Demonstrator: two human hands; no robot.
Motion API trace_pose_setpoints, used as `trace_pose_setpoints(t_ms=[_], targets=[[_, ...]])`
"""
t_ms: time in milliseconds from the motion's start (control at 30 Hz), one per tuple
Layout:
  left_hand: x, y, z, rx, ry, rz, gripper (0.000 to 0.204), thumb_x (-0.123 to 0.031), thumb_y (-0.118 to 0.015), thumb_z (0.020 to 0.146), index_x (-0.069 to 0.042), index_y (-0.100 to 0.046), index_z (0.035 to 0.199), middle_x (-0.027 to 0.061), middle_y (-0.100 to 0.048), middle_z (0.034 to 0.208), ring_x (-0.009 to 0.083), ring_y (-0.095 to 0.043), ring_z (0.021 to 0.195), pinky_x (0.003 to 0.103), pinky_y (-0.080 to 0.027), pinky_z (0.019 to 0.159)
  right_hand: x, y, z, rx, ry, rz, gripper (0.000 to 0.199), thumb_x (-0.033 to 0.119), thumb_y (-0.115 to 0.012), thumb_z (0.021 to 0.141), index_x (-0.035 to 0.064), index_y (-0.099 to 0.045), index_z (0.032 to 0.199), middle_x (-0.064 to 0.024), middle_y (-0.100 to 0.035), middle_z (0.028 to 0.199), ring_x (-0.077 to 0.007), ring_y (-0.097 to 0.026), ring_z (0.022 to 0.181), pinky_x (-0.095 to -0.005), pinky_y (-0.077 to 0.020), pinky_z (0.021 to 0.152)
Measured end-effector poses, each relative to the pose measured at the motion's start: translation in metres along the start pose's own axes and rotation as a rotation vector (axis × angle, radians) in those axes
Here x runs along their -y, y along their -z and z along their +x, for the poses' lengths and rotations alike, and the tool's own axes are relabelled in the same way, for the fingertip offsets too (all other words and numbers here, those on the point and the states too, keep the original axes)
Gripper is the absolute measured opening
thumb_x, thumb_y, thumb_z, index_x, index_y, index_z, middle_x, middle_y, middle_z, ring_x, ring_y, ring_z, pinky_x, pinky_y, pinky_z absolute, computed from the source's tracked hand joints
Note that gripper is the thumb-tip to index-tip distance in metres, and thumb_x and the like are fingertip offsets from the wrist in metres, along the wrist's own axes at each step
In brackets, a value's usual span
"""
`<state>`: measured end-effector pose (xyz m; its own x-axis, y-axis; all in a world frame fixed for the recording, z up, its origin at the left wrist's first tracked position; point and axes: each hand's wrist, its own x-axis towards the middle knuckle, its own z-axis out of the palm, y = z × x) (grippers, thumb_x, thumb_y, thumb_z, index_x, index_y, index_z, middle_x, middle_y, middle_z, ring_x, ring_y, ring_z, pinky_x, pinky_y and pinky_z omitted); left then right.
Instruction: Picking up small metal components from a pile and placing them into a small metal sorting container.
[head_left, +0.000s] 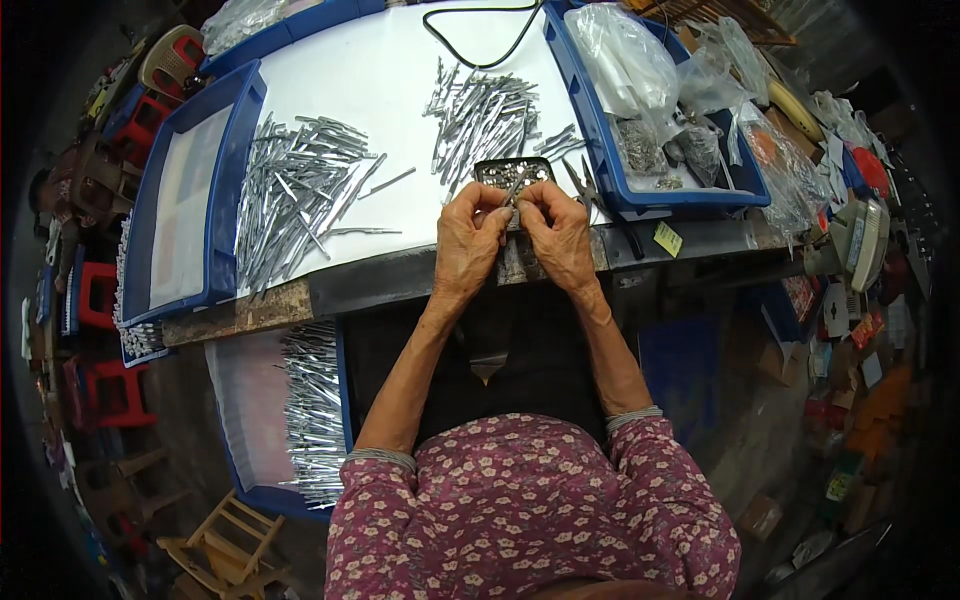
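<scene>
My left hand (470,240) and my right hand (556,235) meet at the table's front edge, fingertips pinched together on a thin grey metal piece (516,190). Just beyond the fingers lies a small dark tray (490,168) of tiny metal parts. A large pile of grey metal strips (300,195) lies to the left on the white tabletop (380,80). A smaller pile of strips (480,115) sits behind the tray. Pliers (585,190) rest to the right of my right hand.
A blue bin (610,170) at right holds plastic bags and small parts. Another blue bin (215,250) stands at left. Below the table a blue tray (340,400) holds rows of metal strips. A black cable (480,50) loops at the back. Red stools and clutter surround the table.
</scene>
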<state>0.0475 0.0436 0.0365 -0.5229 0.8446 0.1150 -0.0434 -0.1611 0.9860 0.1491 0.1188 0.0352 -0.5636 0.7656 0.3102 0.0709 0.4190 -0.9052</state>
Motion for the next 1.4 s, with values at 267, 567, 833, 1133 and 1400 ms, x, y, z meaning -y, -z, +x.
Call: trace_pose_setpoints(t_ms=[267, 567, 833, 1133, 1400], targets=[[0.008, 0.003, 0.002, -0.021, -0.036, 0.07, 0.003, -0.001, -0.055, 0.08, 0.002, -0.055, 0.082, -0.0011, -0.051, 0.066, 0.0013, -0.04, 0.052, 0.017, -0.033, 0.046, -0.002, -0.001, 0.0, 0.018, -0.01, -0.002, 0.006, 0.004, -0.053, 0.082, -0.0014, -0.054, 0.081, 0.0037, -0.048, 0.064, -0.002, -0.041, 0.056, -0.0181, -0.0342, 0.048], [0.001, 0.004, 0.0, -0.011, -0.033, 0.139, 0.008, -0.002, -0.058, 0.079, 0.002, -0.056, 0.085, -0.0003, -0.054, 0.071, 0.0019, -0.044, 0.055, 0.016, -0.037, 0.049, -0.003, 0.0, 0.001, 0.01, 0.02, -0.017, 0.006, 0.004, -0.053, 0.082, -0.0017, -0.054, 0.08, 0.0029, -0.048, 0.064, -0.0027, -0.04, 0.057, -0.0195, -0.0335, 0.048], [0.001, -0.003, -0.006, -0.043, -0.09, 0.092, 0.002, 0.001, -0.055, 0.077, 0.001, -0.055, 0.079, -0.0012, -0.052, 0.065, 0.0028, -0.043, 0.056, 0.019, -0.035, 0.048, 0.002, 0.001, -0.003, 0.006, 0.007, 0.018, 0.009, 0.007, -0.052, 0.08, -0.002, -0.053, 0.08, -0.007, -0.049, 0.06, -0.0102, -0.044, 0.053, -0.0269, -0.0364, 0.048], [0.004, -0.006, -0.006, -0.053, -0.158, 0.181, 0.006, 0.002, -0.057, 0.078, 0.001, -0.055, 0.083, 0.0013, -0.056, 0.073, 0.0055, -0.052, 0.066, 0.019, -0.042, 0.059, 0.003, 0.002, -0.001, 0.03, -0.165, 0.278, 0.009, 0.005, -0.053, 0.08, -0.0023, -0.054, 0.076, 0.0027, -0.048, 0.062, -0.003, -0.041, 0.055, -0.0198, -0.0322, 0.046], [0.001, 0.003, -0.001, 0.031, -0.061, 0.114, 0.007, 0.001, -0.057, 0.078, 0.002, -0.055, 0.084, 0.0018, -0.055, 0.076, 0.0062, -0.051, 0.069, 0.02, -0.042, 0.062, 0.016, 0.004, 0.0, 0.062, -0.262, 0.359, 0.01, 0.006, -0.053, 0.081, -0.0012, -0.054, 0.074, 0.0031, -0.047, 0.061, -0.002, -0.04, 0.053, -0.0191, -0.031, 0.044]])
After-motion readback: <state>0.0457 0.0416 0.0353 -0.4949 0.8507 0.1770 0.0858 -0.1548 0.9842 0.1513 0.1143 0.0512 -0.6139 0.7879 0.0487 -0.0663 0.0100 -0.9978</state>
